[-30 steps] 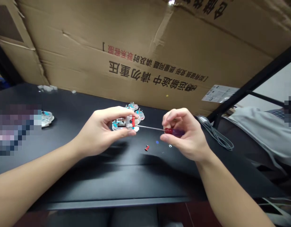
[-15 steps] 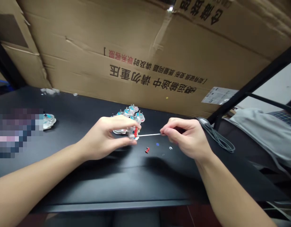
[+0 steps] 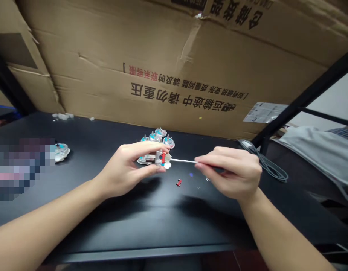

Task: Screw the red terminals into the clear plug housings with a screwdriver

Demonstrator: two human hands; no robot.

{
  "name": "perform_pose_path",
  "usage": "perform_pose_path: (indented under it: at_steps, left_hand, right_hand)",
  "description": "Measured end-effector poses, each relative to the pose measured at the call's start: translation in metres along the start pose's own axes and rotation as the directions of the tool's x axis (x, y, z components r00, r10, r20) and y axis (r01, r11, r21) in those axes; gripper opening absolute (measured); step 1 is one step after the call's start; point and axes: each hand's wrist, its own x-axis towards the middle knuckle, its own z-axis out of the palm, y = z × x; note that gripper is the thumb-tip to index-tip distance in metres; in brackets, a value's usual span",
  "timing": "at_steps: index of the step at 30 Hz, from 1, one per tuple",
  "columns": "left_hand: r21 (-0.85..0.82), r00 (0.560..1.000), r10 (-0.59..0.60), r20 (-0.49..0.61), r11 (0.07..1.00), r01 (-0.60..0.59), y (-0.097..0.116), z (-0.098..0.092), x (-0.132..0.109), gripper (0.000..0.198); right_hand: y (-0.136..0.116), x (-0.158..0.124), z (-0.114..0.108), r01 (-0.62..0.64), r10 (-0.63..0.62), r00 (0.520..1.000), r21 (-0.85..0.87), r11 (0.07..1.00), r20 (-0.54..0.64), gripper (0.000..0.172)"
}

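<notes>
Two forearms [image 3: 69, 207] angled inward, left hand [image 3: 125, 169] pinching clear part [image 3: 159, 159], right hand [image 3: 233, 171], narrow grip on thin shaft [image 3: 183, 160]

Behind the flat black surface [image 3: 162, 229] rises a brown printed cardboard panel [image 3: 92, 90], with a slanting black post [image 3: 318, 90] and pale wall [image 3: 342, 97] on the surface's right.

The person's left forearm [image 3: 59, 216] slants up from the lower left corner, the right forearm [image 3: 278, 226] from the lower right — both bare, converging toward the middle. The left hand [image 3: 124, 171] is bent into a C, index finger [image 3: 147, 146] above and thumb [image 3: 150, 171] below, their tips apart in a grip. The right hand [image 3: 233, 171] points leftward, back turned up, fingers curled — thumb and forefinger pinched together at the tips, level with the left hand's grip
</notes>
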Motion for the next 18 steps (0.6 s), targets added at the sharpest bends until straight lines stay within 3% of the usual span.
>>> perform_pose_path:
  at_steps: [4,11,18]
  left_hand:
    - [-0.079,0.999,-0.021,-0.036,0.997,0.018,0.0004,0.0021,-0.0029,0.037]
    - [-0.096,0.998,-0.020,-0.062,0.995,0.014,0.0046,0.0046,-0.0044,0.036]
    - [-0.077,0.998,0.005,-0.058,0.997,-0.010,0.0055,0.0045,-0.0053,0.033]
  right_hand:
    - [-0.0031,-0.0014,0.0037,-0.123,0.125,0.991,0.031,0.992,-0.052,0.011]
    - [-0.0057,-0.0014,0.0097,-0.140,0.140,0.990,0.088,0.986,-0.001,0.008]
    - [-0.0061,-0.0015,0.0094,-0.183,0.185,0.982,0.076,0.980,-0.022,0.009]
